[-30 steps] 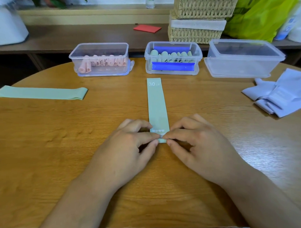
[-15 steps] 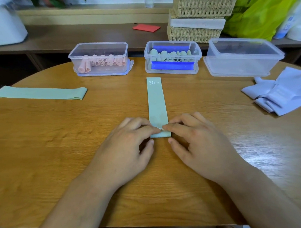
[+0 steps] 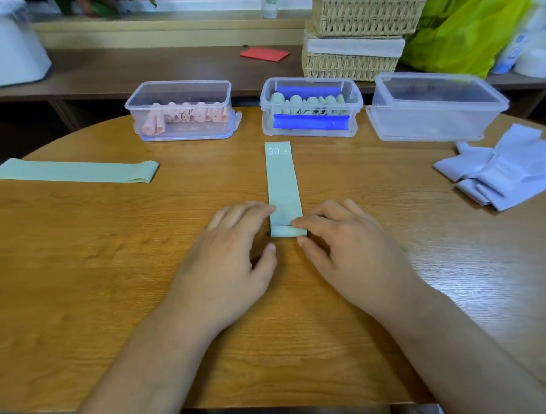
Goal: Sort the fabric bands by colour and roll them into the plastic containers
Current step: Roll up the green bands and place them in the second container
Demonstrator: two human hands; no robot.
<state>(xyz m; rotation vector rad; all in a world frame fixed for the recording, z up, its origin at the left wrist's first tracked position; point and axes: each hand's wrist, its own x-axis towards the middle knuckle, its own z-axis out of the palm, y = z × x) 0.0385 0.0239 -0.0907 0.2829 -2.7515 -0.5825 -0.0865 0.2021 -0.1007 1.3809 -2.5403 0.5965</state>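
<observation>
A mint green band (image 3: 283, 182) marked "30 LB" lies lengthwise on the round wooden table (image 3: 78, 262), its near end curled into a small roll. My right hand (image 3: 350, 256) pinches that roll between forefinger and thumb. My left hand (image 3: 229, 261) rests beside it, its straight fingertips touching the band's left edge. Behind stand three clear containers. The left one (image 3: 179, 92) holds pink rolls, the middle one (image 3: 356, 95) holds green rolls and blue bands, and the right one (image 3: 438, 119) looks empty.
A second green band (image 3: 75, 171) lies flat at the table's left edge. A heap of lavender bands (image 3: 508, 171) sits at the right. Wicker baskets (image 3: 352, 33) and a yellow-green bag (image 3: 463, 34) stand on the shelf behind.
The roll at the band's near end has grown and moved away from me. My left fingers have straightened from a pinch and now only touch the band's edge.
</observation>
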